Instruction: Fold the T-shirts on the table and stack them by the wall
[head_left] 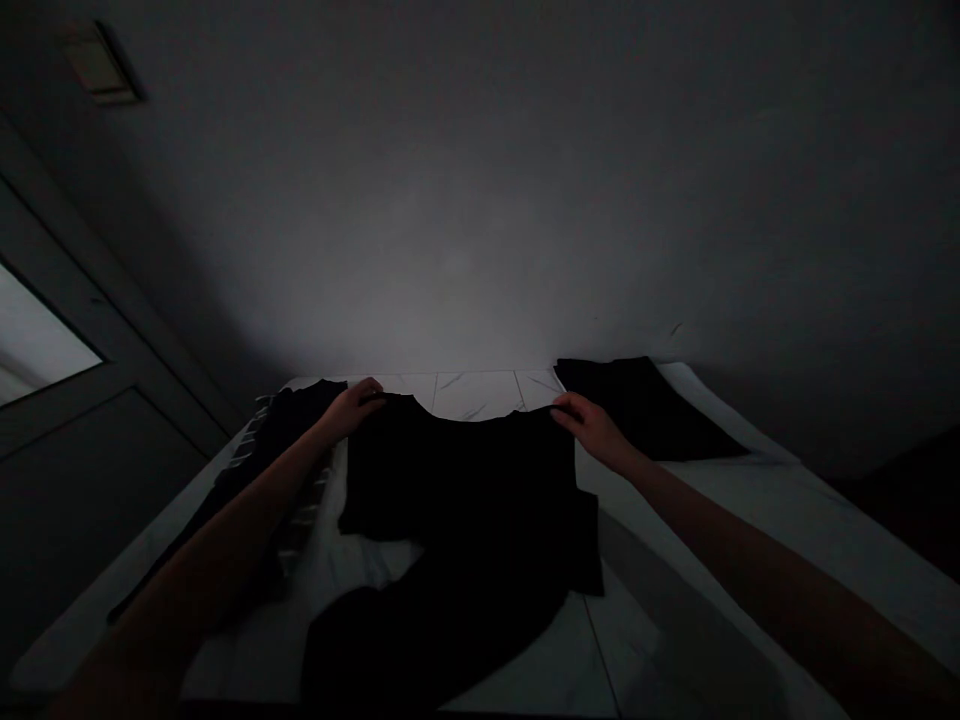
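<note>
A black short-sleeved shirt (465,490) hangs between my two hands above a white tiled surface, its neckline at the top and its lower part trailing toward me. My left hand (358,405) pinches the shirt at one shoulder. At the other shoulder, my right hand (589,425) grips the cloth between thumb and fingers. The top edge is stretched between them, dipping at the neck. Dim light hides the seams and any print on the black cloth.
Dark clothes (289,430), partly striped, lie at the left on the tiled surface (637,610). A folded black garment (645,410) rests at the back right. Behind rises a grey wall (465,200), with a door (90,420) on the left.
</note>
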